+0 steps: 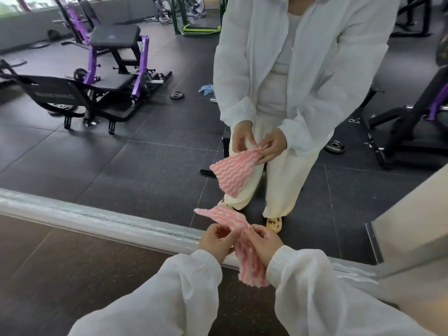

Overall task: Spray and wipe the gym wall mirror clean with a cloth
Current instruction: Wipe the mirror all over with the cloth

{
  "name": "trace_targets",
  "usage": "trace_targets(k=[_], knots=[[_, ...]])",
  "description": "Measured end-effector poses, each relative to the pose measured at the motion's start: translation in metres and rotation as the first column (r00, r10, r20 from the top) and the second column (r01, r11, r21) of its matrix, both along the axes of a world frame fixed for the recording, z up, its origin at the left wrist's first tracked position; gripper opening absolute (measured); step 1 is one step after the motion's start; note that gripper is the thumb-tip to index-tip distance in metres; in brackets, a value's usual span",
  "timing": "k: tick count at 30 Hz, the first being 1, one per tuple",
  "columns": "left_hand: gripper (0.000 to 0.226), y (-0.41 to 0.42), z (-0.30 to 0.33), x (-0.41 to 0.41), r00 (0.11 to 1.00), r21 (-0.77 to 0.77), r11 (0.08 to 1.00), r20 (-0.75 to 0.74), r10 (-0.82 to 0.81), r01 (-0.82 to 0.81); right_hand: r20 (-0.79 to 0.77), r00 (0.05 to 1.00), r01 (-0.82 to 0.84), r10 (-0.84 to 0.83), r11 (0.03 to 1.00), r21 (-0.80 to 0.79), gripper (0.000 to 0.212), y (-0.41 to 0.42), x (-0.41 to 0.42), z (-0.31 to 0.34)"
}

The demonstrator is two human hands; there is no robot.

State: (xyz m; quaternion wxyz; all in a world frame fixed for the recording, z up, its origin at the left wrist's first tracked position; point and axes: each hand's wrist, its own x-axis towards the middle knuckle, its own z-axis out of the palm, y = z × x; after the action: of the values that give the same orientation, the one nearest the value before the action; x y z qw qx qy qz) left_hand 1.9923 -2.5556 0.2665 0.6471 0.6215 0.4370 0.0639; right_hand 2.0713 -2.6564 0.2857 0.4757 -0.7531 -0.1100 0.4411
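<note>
A pink-and-white wavy-striped cloth (pixel 244 253) hangs between my hands in front of the wall mirror (pixel 135 151). My left hand (pixel 215 241) pinches the cloth's upper part, fingers curled. Just to the right, my right hand (pixel 263 242) grips the same cloth, with its lower end dangling below my wrists. The mirror fills the upper view and reflects me in white clothes holding the cloth. Its silver bottom frame (pixel 97 221) runs diagonally just beyond my hands. No spray bottle is in view.
Dark rubber floor (pixel 72 275) lies under me. A beige wall or pillar (pixel 412 226) borders the mirror at the right. Reflected in the mirror are purple-and-black gym machines, weight plates on the floor and a blue rag.
</note>
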Motion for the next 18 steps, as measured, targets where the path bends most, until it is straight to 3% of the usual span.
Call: trace_targets(k=[6, 10, 12, 15, 18], knots=[[0.018, 0.002, -0.001, -0.006, 0.996, 0.068, 0.997, -0.072, 0.048, -0.043, -0.166, 0.978, 0.130, -0.125, 0.991, 0.019, 0.008, -0.001, -0.008, -0.010], [0.015, 0.006, -0.001, -0.010, 0.993, 0.115, 0.989, -0.064, 0.096, -0.089, -0.190, 0.959, 0.223, -0.209, 0.973, 0.057, 0.011, -0.005, -0.008, -0.014], [0.012, 0.006, -0.002, -0.013, 0.994, 0.082, 0.991, -0.030, 0.107, -0.104, -0.139, 0.968, 0.219, -0.207, 0.973, 0.078, 0.005, -0.007, -0.007, -0.015], [0.006, 0.002, -0.006, -0.010, 0.996, -0.103, 0.992, 0.042, 0.074, -0.069, 0.042, 0.996, 0.075, -0.077, 0.996, 0.047, 0.021, -0.009, -0.008, -0.015], [0.040, -0.004, -0.010, -0.005, 0.999, -0.123, 0.991, -0.009, 0.043, -0.044, 0.057, 0.996, 0.064, -0.068, 0.996, 0.060, 0.015, -0.010, -0.010, -0.015]])
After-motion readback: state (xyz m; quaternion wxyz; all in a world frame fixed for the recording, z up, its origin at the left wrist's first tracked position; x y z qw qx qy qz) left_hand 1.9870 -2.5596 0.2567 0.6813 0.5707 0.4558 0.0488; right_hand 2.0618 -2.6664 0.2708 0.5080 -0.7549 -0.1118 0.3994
